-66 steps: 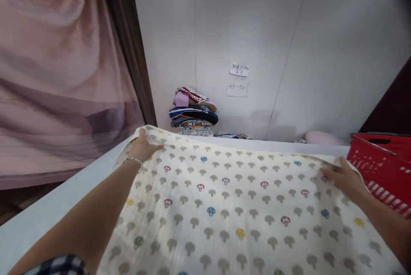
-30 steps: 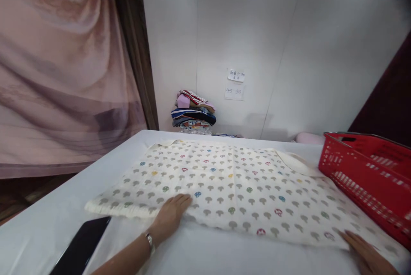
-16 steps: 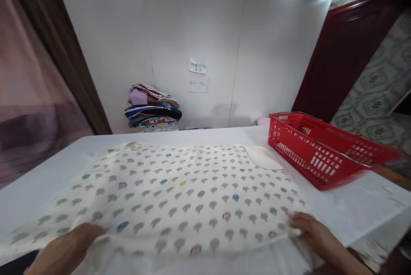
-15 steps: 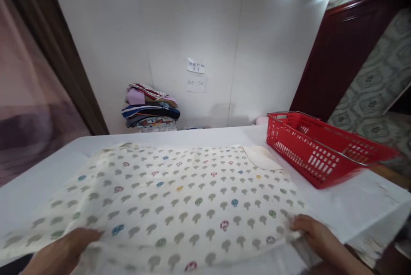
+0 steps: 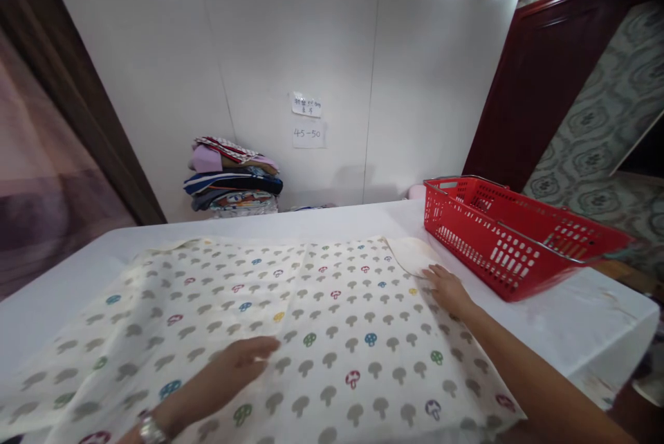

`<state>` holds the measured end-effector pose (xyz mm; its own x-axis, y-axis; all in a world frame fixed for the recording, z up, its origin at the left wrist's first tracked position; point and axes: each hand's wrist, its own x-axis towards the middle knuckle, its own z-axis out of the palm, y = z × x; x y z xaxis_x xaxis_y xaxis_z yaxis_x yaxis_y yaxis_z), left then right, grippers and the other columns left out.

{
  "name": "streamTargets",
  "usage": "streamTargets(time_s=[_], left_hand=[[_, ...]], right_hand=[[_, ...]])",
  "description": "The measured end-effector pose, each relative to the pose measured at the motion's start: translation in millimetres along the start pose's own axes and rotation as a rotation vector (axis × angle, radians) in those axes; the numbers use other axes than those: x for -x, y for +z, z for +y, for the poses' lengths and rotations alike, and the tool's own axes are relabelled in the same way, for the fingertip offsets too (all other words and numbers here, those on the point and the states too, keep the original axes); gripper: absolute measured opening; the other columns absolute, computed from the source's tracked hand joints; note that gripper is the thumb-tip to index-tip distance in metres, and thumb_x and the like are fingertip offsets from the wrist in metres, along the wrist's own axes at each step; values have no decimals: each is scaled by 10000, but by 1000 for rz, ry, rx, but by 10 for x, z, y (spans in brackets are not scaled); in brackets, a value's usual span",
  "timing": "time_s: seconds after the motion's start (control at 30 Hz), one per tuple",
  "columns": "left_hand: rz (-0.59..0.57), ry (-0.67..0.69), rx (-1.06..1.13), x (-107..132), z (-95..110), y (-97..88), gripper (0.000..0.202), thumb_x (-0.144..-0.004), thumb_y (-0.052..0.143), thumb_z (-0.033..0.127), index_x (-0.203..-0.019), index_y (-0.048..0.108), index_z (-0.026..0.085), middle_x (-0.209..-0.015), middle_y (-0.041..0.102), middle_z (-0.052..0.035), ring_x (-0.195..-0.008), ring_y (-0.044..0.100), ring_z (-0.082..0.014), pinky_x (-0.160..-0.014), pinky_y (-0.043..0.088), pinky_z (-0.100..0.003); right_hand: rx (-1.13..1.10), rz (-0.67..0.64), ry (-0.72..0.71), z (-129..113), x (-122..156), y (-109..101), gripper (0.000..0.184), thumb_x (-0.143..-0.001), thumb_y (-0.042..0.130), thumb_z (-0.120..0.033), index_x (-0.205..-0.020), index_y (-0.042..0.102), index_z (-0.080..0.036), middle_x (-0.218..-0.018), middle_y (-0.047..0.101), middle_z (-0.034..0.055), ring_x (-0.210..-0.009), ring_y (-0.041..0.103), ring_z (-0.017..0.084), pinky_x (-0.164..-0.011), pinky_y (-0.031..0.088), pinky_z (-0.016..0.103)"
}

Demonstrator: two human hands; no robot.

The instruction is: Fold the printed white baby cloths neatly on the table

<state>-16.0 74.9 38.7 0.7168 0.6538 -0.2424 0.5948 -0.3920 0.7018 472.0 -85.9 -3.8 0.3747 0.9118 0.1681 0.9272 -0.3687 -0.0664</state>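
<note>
A cream cloth (image 5: 316,319) printed with grey and coloured mushrooms lies spread over the white table (image 5: 357,216). Its far right corner shows a plain cream patch (image 5: 409,254) with a curved edge. Over the middle of the cloth, near its front, my left hand (image 5: 236,364) reaches in with fingers stretched to the right, holding nothing; whether it touches the fabric I cannot tell. My right hand (image 5: 449,290) rests on the cloth's right side, fingers extended beside the plain patch and nothing gripped.
A red plastic basket (image 5: 482,236) with wire handles stands on the table at the right. Behind the table's far edge rises a stack of folded fabrics (image 5: 233,178). Paper signs (image 5: 308,133) hang on the white wall, and a curtain (image 5: 77,84) drops at the left.
Both hands have let go of the cloth's front edge. The left moved right and inward over the fabric; the right moved forward to the far right corner. The cloth's front now lies lower.
</note>
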Motion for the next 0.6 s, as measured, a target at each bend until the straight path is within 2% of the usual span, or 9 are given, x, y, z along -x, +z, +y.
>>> streamTargets(time_s=[0.07,0.13,0.2,0.3,0.37,0.47,0.53,0.6], left_hand=[[-112,13,156,-190,345,202,365,-785,511,448,-1076,635,265,-1234,569,-28,-1084,552,-203,-923,443,-340],[-147,39,290,-383,610,397,306,-772,550,418,-997,655,239,-1125,628,-36,-1032,574,-202,-924,432,-358],[-190,37,454,-576,835,581,279,-764,573,397,-962,655,218,-1091,635,-52,-973,594,-202,-889,448,-370],[-237,-7,765,-838,1145,826,356,-766,587,430,-995,625,159,-1143,593,-125,-927,608,-211,-837,473,-368],[-250,-62,990,-973,1325,963,469,-755,598,477,-1094,569,154,-1204,548,-155,-921,610,-221,-796,489,-366],[-269,-154,1264,-1077,1490,1146,563,-742,599,519,-1160,522,149,-1187,560,-155,-904,615,-223,-747,501,-337],[-259,-267,1361,-1068,1503,1261,560,-734,613,502,-1161,524,151,-1113,607,-131,-866,621,-210,-695,504,-302],[-234,-377,1378,-1001,1446,1354,547,-728,630,468,-1165,526,156,-1040,641,-107,-796,626,-192,-599,489,-260]], right_hand=[[64,-32,34,26,-156,48,434,-772,390,-71,-1163,566,-136,-1312,480,144,-1248,371,270,-999,304,439],[56,-33,75,51,-265,14,361,-824,355,-98,-1081,609,-104,-1243,532,170,-1185,439,266,-966,339,403],[11,-6,115,16,-311,-89,358,-856,330,-133,-1075,608,-80,-1184,569,175,-1119,496,244,-942,365,354],[-140,30,98,-266,-172,-348,358,-858,350,-175,-1122,582,-102,-1136,606,133,-1043,547,218,-911,390,323],[-272,-17,-75,-600,80,-572,333,-831,397,-175,-1091,603,-146,-1103,628,94,-1011,561,204,-887,403,313],[-474,-246,-368,-1090,516,-877,268,-790,450,-153,-946,660,-216,-914,679,17,-848,602,162,-770,438,267],[-636,-411,-533,-1221,650,-970,274,-788,487,-169,-996,652,-236,-914,682,-7,-813,607,135,-741,446,239],[-776,-420,-517,-1111,548,-924,252,-821,490,-241,-1019,647,-231,-930,682,-2,-820,609,133,-738,461,242]])
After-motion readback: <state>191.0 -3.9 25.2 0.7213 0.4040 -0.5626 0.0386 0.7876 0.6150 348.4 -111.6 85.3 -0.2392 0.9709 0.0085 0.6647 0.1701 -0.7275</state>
